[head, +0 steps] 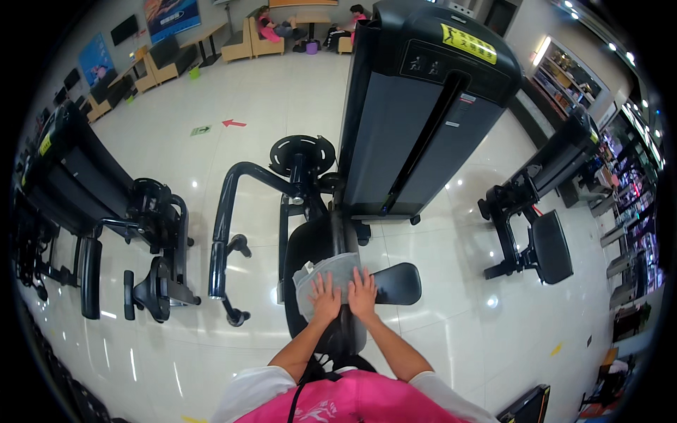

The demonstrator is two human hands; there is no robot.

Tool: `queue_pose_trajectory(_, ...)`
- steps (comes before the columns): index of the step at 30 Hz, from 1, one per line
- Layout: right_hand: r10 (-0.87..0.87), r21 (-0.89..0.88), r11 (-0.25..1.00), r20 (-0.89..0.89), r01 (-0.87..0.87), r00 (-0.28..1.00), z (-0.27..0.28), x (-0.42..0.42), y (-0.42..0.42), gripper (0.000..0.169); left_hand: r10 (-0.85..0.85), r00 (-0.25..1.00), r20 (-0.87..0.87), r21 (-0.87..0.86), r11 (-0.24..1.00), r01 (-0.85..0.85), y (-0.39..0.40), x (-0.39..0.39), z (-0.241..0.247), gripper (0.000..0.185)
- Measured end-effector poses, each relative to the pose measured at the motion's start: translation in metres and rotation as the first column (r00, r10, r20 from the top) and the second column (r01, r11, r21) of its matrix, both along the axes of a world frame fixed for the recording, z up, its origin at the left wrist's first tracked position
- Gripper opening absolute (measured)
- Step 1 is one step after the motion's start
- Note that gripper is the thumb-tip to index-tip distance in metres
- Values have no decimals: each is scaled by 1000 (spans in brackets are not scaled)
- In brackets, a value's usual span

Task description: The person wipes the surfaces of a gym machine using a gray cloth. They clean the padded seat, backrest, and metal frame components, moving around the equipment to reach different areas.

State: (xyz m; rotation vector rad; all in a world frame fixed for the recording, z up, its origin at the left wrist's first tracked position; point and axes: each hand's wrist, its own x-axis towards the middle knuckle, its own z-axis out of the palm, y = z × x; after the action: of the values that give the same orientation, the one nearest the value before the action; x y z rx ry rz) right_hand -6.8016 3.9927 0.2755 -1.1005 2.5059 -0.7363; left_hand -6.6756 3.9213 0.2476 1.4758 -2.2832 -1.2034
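A grey cloth (338,263) is spread over the black padded back (307,240) of a weight machine in front of me. My left hand (325,299) lies flat on the cloth with its fingers spread. Close beside it, my right hand (362,295) rests palm down at the cloth's right edge, fingers also apart. Neither hand grips anything. To the right of my right hand is a small black pad (401,284). Behind the cloth rises the machine's tall grey weight-stack housing (407,137), which bears a yellow sticker.
A curved black handle arm (225,232) juts out on the left. Further exercise machines stand at left (153,227) and right (550,246). Glossy tiles cover the floor (254,106). Two people sit at a table (312,18) at the back. A dark panel (523,406) lies low at the right.
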Motion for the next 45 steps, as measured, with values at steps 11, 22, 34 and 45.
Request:
queue_pose_trajectory(11, 14, 7, 1000, 109, -14, 994, -40, -60, -119, 75, 39, 997, 62, -89, 995, -33, -106, -65, -30, 75)
queue_pose_trajectory(22, 109, 205, 970, 126, -133, 986, 10, -48, -129, 82, -169, 938, 301, -18, 983, 183, -145, -37, -89, 83)
queue_pose_trajectory(34, 21, 56, 998, -197, -10, 980, -27, 63, 115, 68, -403, 914, 41, -214, 890, 402, 73, 69, -55, 62)
queue_pose_trajectory(45, 24, -131, 991, 24, -20, 999, -23, 85, 85, 66, -218, 976, 4, -105, 971, 217, 86, 80, -30, 68)
